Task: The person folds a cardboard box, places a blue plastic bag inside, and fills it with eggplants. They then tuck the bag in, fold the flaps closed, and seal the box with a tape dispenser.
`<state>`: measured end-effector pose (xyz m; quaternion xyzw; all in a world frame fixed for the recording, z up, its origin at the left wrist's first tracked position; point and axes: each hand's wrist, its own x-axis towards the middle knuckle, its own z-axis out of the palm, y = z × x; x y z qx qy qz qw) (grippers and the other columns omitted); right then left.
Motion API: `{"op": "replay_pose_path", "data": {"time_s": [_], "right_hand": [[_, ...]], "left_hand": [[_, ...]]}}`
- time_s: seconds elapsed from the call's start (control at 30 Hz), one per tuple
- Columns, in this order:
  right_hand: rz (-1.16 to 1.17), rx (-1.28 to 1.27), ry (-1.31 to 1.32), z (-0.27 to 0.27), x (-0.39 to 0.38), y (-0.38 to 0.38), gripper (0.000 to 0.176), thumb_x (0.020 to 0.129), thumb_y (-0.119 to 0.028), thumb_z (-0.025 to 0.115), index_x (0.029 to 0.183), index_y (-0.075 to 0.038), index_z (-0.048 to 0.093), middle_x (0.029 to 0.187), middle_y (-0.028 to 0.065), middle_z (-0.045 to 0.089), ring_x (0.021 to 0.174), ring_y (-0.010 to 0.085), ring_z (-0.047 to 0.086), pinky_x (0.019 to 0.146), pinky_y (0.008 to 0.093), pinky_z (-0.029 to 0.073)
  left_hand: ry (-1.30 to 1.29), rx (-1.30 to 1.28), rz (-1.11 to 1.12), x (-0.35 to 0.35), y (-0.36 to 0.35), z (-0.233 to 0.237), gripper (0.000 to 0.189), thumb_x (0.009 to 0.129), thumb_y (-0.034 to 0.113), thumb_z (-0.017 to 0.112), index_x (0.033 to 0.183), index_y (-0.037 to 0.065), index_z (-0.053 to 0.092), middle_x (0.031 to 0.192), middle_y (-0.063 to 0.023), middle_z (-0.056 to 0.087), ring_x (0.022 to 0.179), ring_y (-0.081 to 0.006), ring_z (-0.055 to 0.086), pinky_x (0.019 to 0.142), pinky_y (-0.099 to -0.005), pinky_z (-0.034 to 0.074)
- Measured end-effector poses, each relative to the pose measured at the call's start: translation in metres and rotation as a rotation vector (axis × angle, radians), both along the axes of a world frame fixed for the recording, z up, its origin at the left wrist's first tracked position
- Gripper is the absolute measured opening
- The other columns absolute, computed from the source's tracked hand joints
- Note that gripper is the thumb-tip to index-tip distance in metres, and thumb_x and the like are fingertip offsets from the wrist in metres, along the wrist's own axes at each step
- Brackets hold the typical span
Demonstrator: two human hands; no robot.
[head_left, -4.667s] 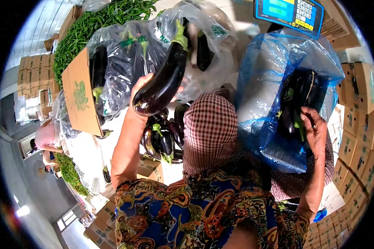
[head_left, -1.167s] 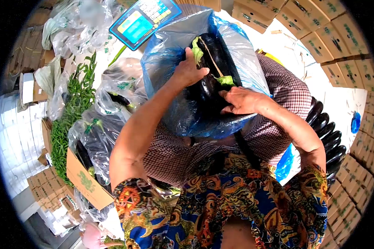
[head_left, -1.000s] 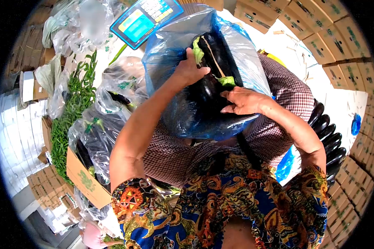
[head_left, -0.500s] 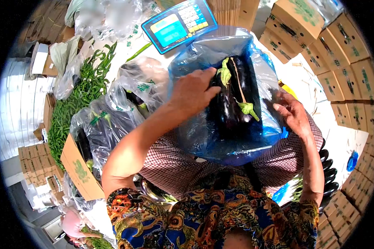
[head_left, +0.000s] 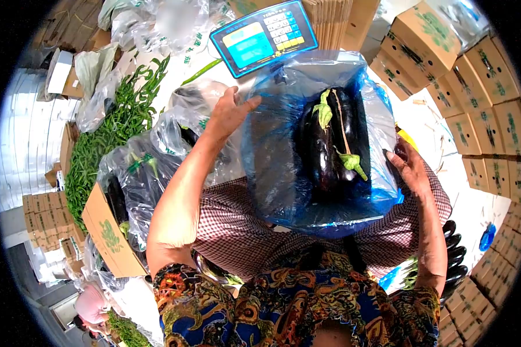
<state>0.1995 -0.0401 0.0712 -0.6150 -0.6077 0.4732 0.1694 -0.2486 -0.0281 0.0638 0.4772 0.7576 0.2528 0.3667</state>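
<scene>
Several dark eggplants [head_left: 324,156] with green stems lie in a blue plastic bag [head_left: 278,185] spread open in front of me, above my lap. At the bag's upper left edge my left hand [head_left: 230,113] is open, thumb and fingers apart, with nothing in it. My right hand [head_left: 412,169] is at the bag's right edge, its fingers loosely bent and apart; whether they touch the plastic is hard to tell. Just beyond the bag stands a scale display [head_left: 263,37] with a lit blue screen and keypad.
Clear bags of eggplants [head_left: 147,179] and an open carton [head_left: 110,234] are on my left, beside a heap of green peppers [head_left: 107,139]. Stacked cartons [head_left: 492,98] line the right side. Loose eggplants [head_left: 456,254] lie at lower right. Another person [head_left: 91,303] is at lower left.
My left hand has moved off the eggplants, left to the bag's edge, and its fingers have spread. My right hand stays by the right edge. The view has shifted slightly.
</scene>
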Motion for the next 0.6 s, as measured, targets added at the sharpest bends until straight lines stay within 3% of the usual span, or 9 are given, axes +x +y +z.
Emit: {"op": "replay_pose_path", "data": {"time_s": [0.13,0.3,0.43,0.5,0.53,0.6], "right_hand": [[-0.002,-0.09,0.122,-0.01,-0.003,-0.001,0.077,0.087,-0.029,0.069,0.143,0.006,0.03,0.137,0.0247,0.047,0.128,0.0321,0.046,0.108,0.0372,0.034],[-0.061,-0.143,0.111,-0.006,-0.003,-0.005,0.073,0.087,-0.026,0.069,0.14,0.009,0.033,0.134,0.0234,0.05,0.125,0.03,0.047,0.107,0.0363,0.035],[-0.177,-0.226,0.341,0.002,-0.006,-0.012,0.053,0.086,-0.022,0.07,0.126,0.006,0.05,0.116,0.0165,0.063,0.104,0.0218,0.059,0.093,0.0316,0.045],[-0.225,-0.269,0.403,0.002,-0.006,-0.014,0.042,0.086,-0.019,0.07,0.118,0.004,0.057,0.105,0.0118,0.067,0.091,0.0166,0.063,0.084,0.0288,0.049],[-0.205,-0.201,0.343,0.005,-0.007,-0.015,0.03,0.089,-0.016,0.067,0.112,0.001,0.06,0.095,0.0066,0.069,0.079,0.0116,0.063,0.076,0.0262,0.05],[-0.126,-0.16,0.239,0.023,-0.01,-0.019,0.027,0.091,-0.016,0.064,0.112,0.001,0.06,0.093,0.006,0.068,0.079,0.0112,0.061,0.075,0.026,0.05]], "left_hand": [[-0.346,-0.135,0.013,0.003,-0.001,-0.009,0.084,0.08,0.043,0.075,0.138,-0.002,0.036,0.128,-0.0201,0.053,0.113,-0.0269,0.055,0.096,-0.0368,0.044],[-0.738,-0.103,0.02,0.009,0.0,-0.039,0.058,0.083,0.024,0.074,0.128,-0.002,0.048,0.119,-0.0138,0.06,0.107,-0.0234,0.059,0.092,-0.0368,0.05],[-0.944,-0.133,0.083,0.016,0.001,-0.035,0.04,0.085,0.01,0.07,0.119,-0.002,0.055,0.113,-0.0115,0.064,0.099,-0.0228,0.063,0.085,-0.0372,0.055],[-0.92,-0.115,0.11,0.019,0.0,-0.027,0.038,0.084,0.007,0.068,0.118,-0.003,0.055,0.112,-0.0119,0.064,0.097,-0.0232,0.064,0.084,-0.0371,0.056],[-0.908,-0.11,0.121,0.023,0.0,-0.021,0.037,0.084,0.005,0.068,0.118,-0.003,0.056,0.111,-0.0122,0.065,0.096,-0.0234,0.064,0.083,-0.037,0.056],[-0.872,-0.113,0.114,0.031,-0.001,-0.002,0.035,0.083,0.003,0.067,0.116,-0.003,0.057,0.11,-0.0125,0.065,0.096,-0.0234,0.065,0.083,-0.0372,0.056]]}}
